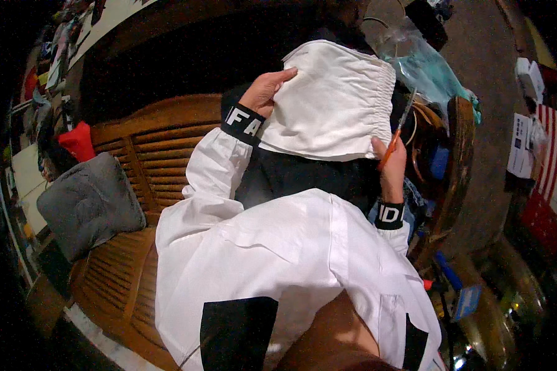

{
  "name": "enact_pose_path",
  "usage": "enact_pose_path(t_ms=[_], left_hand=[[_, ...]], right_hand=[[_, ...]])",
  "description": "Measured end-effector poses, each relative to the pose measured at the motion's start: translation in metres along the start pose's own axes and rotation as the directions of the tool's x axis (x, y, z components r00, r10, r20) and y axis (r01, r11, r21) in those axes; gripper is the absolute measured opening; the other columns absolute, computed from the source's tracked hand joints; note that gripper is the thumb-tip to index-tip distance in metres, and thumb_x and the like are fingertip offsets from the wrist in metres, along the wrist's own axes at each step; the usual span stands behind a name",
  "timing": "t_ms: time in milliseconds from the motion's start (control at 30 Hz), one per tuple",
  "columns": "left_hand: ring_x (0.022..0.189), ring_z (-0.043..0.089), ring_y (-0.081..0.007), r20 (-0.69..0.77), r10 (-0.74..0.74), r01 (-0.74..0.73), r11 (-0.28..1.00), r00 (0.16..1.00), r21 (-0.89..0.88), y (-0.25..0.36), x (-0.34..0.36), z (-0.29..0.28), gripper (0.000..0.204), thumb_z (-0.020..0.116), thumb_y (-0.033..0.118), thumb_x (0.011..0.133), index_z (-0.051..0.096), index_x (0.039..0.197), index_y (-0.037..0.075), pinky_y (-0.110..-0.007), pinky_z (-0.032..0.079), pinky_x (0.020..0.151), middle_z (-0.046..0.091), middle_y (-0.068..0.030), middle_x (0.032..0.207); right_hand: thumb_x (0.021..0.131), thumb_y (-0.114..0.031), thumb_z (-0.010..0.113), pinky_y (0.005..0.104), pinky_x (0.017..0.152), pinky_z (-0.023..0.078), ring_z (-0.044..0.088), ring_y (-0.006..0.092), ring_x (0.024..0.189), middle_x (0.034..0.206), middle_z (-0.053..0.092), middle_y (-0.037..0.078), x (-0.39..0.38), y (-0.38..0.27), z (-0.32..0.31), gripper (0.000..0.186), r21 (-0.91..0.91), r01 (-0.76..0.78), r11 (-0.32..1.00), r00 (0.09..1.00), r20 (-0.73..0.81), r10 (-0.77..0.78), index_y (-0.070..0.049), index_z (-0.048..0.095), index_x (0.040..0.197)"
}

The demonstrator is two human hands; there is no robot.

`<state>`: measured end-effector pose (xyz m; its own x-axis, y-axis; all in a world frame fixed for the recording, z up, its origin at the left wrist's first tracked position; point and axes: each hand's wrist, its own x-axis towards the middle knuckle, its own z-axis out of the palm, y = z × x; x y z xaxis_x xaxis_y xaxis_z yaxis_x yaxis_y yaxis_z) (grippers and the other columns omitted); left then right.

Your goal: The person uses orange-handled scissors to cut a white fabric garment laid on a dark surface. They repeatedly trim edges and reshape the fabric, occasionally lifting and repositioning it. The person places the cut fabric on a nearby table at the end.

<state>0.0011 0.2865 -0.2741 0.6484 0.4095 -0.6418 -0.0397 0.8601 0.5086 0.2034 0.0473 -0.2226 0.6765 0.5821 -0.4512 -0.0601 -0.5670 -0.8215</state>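
- White cloth [334, 102] with a gathered right edge is spread over the dark-clad lap [309, 178].
- Left hand [267, 91]: fingers pinching the cloth's left edge.
- Right hand [393, 168]: fingers closed on orange-handled scissors [392, 143], thumb at the cloth's lower right corner.
- Grey cushion [93, 204]: on the slatted wooden surface [114, 272] at left.
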Motion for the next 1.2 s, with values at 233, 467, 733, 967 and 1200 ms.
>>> enact_pose_path(t_ms=[233, 467, 733, 967, 1200], left_hand=[[0.102, 0.055, -0.0221, 0.645, 0.556, -0.758, -0.042, 0.524, 0.651, -0.024, -0.039, -0.027, 0.042, 0.054, 0.008, 0.081, 0.048, 0.122, 0.000, -0.031, 0.042, 0.090, 0.057, -0.0128, 0.111], [0.090, 0.061, -0.0170, 0.555, 0.539, -0.750, 0.252, 0.634, 0.612, -0.049, -0.066, 0.013, 0.032, 0.054, 0.011, 0.085, 0.053, 0.113, -0.005, -0.026, 0.045, 0.077, 0.063, -0.0109, 0.100], [0.096, 0.061, -0.0220, -0.119, 0.452, -0.467, 0.854, 0.884, -0.227, 0.001, -0.084, 0.079, 0.036, 0.049, 0.028, 0.091, 0.054, 0.117, 0.004, -0.037, 0.050, 0.083, 0.062, -0.0093, 0.110], [0.104, 0.058, -0.0238, -0.267, 0.635, -0.689, 0.652, 0.725, -0.318, -0.023, -0.141, 0.128, 0.040, 0.051, 0.023, 0.087, 0.048, 0.122, 0.004, -0.041, 0.047, 0.089, 0.058, -0.0110, 0.115], [0.099, 0.055, -0.0234, -0.297, 0.189, -0.216, 0.974, 0.936, -0.063, -0.130, -0.046, 0.099, 0.048, 0.061, 0.017, 0.085, 0.040, 0.124, 0.000, -0.034, 0.051, 0.081, 0.052, -0.0114, 0.117]], right_hand=[[0.080, -0.018, 0.069, 0.0237, 0.064, 0.037, 0.041, 0.0092, 0.071, 0.080, 0.045, -0.001, 0.005, 0.017, -0.013, 0.027, 0.077, 0.100, 0.992, 0.977, -0.194, -0.084, -0.001, 0.050, 0.090], [0.077, -0.021, 0.073, 0.0216, 0.062, 0.039, 0.045, 0.0086, 0.068, 0.078, 0.050, 0.000, 0.003, 0.014, -0.007, 0.030, 0.003, -0.093, 0.996, 0.988, -0.122, 0.092, -0.004, 0.050, 0.087], [0.072, -0.022, 0.076, 0.0281, 0.076, 0.046, 0.058, 0.0150, 0.081, 0.093, 0.063, 0.008, 0.054, -0.071, -0.026, 0.042, 0.118, 0.286, 0.951, 0.954, 0.062, -0.294, 0.002, 0.057, 0.101], [0.083, -0.030, 0.065, 0.0252, 0.068, 0.048, 0.061, 0.0152, 0.084, 0.096, 0.063, 0.008, 0.110, -0.177, -0.049, 0.038, 0.066, 0.515, 0.855, 0.766, 0.413, -0.493, -0.002, 0.057, 0.108], [0.088, -0.034, 0.059, 0.0237, 0.064, 0.047, 0.062, 0.0136, 0.083, 0.095, 0.063, 0.007, 0.148, -0.090, -0.047, 0.036, -0.150, 0.299, 0.942, 0.954, 0.078, -0.291, -0.002, 0.058, 0.105]])
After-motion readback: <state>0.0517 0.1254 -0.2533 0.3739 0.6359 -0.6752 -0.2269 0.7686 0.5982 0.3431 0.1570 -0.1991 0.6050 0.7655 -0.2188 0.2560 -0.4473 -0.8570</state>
